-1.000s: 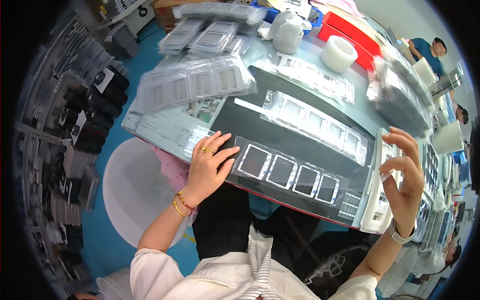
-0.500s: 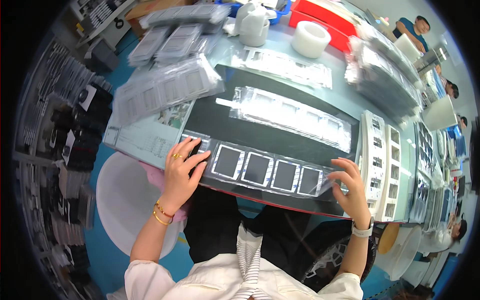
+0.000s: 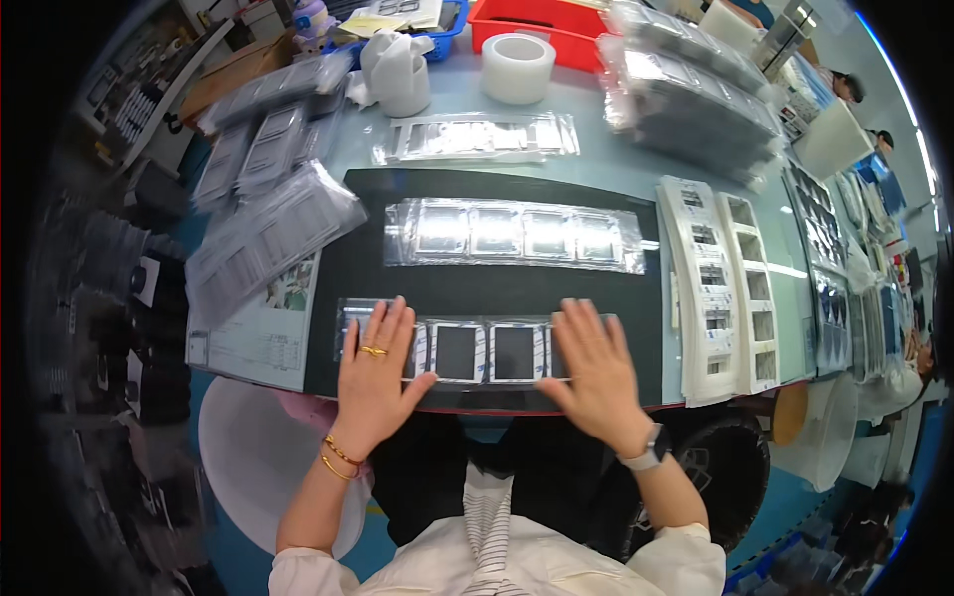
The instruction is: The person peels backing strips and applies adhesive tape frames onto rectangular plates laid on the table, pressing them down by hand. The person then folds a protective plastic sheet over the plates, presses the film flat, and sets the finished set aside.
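Note:
On the dark mat lies a transparent film strip carrying a row of white-bordered rectangular frames with blue marks. My left hand rests flat over the strip's left part, fingers stretched out and thumb apart. Across its right part my right hand lies flat too, fingers extended. Two of the frames show between my hands; both palms cover the others. Neither hand grips anything. Beyond my fingertips, a bundle of similar film strips lies across the mat.
Stacks of bagged strips fill the left side, with another tall stack at the far right. A tape roll, a red bin and a blue basket stand at the back. White frame strips lie right of the mat.
My hands have gone from the strip's ends to lying flat upon it, the right one moving inward. The right fingers were curled and are now stretched out. The whole view has turned.

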A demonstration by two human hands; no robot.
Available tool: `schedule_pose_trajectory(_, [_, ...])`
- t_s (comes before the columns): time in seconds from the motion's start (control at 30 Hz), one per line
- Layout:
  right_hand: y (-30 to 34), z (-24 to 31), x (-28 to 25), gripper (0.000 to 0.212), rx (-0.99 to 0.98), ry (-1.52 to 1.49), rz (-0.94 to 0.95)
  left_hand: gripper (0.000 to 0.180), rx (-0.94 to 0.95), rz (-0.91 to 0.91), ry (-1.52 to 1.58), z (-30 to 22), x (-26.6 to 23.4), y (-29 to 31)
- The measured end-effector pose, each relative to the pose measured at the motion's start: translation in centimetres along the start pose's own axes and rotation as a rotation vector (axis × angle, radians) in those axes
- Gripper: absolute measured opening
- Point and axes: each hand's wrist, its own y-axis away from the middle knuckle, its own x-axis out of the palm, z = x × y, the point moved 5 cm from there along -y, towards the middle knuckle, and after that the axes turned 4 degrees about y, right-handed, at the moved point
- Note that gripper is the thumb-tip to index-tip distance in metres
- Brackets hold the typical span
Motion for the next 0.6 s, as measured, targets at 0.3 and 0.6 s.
schedule_pose_trajectory(0.3, [2.3,-2.8,0.2,0.086,0.082,0.121,0.043,0.09,0.005,-0.041,0.077,-3.3,0.7,-0.9])
schedule_pose_trajectory(0.6, [2.5,-3.2,-0.1,0.085,0.088,0.104,0.058,0.085,0.038,-0.033,0.054,-3.3,1.6,1.0])
